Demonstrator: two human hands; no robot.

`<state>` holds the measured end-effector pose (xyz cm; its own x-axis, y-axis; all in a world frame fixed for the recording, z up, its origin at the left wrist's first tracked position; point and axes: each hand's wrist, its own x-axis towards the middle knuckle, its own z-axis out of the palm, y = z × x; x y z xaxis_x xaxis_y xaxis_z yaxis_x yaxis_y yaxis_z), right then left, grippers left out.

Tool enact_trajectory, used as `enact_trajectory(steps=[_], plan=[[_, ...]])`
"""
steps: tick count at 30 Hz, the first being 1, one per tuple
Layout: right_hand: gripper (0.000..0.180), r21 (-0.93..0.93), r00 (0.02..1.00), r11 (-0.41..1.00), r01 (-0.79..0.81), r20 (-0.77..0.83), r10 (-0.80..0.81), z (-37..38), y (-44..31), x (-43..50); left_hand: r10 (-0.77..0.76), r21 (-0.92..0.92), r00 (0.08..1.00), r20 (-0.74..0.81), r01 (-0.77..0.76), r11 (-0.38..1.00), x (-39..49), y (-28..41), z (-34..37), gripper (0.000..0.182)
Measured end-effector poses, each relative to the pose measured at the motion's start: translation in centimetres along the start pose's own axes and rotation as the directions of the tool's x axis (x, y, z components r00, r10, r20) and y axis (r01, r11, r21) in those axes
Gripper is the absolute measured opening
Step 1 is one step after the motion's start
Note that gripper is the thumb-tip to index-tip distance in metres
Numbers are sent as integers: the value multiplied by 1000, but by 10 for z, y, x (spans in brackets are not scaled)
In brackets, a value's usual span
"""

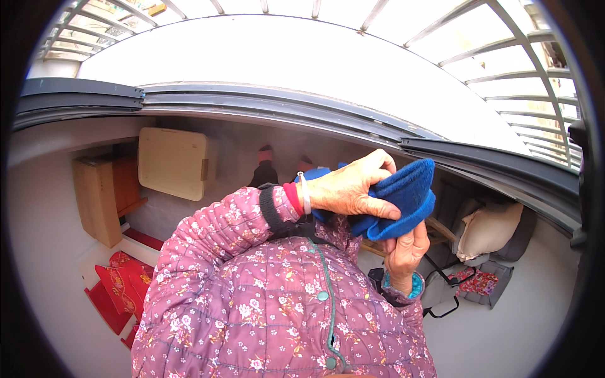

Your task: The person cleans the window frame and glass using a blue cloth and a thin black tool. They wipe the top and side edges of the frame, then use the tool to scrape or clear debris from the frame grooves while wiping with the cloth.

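Observation:
A folded blue fleecy cloth (401, 193) is held up in front of my chest, right of the middle. My left hand (352, 186), with a pale bracelet at the wrist, reaches across from the left and pinches the cloth between thumb and fingers. My right hand (407, 250) grips the same cloth from below, its fingertips partly hidden behind it. More blue material shows behind my left wrist; I cannot tell whether it is the same piece. My quilted floral jacket (274, 302) fills the lower middle of the view.
A dark window frame (274, 104) with metal bars (510, 47) runs along the top. At left are a cream lidded box (172, 163), a wooden cabinet (97, 201) and red fabric (123, 279). A chair (501, 283) and a beige cushion (489, 231) are at right.

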<state>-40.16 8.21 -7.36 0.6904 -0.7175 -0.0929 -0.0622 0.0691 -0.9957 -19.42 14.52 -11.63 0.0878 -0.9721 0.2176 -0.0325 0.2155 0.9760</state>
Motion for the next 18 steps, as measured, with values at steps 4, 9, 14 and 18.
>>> enact_trajectory(steps=[4, 9, 14, 18], plan=[[35, -119, 990, 984, -132, -55, 127, -8, -8, 16, -43, -21, 988, -152, 40, 999, 0, -32, 24, 50], [42, -882, 962, 388, 267, 219, -164, -28, -27, 58, -423, -769, 869, 256, 448, 456, 4, -56, 51, 49], [50, -949, 947, -105, 296, 277, 164, -26, -51, 83, -389, -858, 870, 303, 426, 286, 8, -52, 64, 55], [52, -949, 953, -156, 273, 245, 179, -12, -72, 88, -415, -862, 881, 228, 381, 335, 9, -41, 58, 51]])
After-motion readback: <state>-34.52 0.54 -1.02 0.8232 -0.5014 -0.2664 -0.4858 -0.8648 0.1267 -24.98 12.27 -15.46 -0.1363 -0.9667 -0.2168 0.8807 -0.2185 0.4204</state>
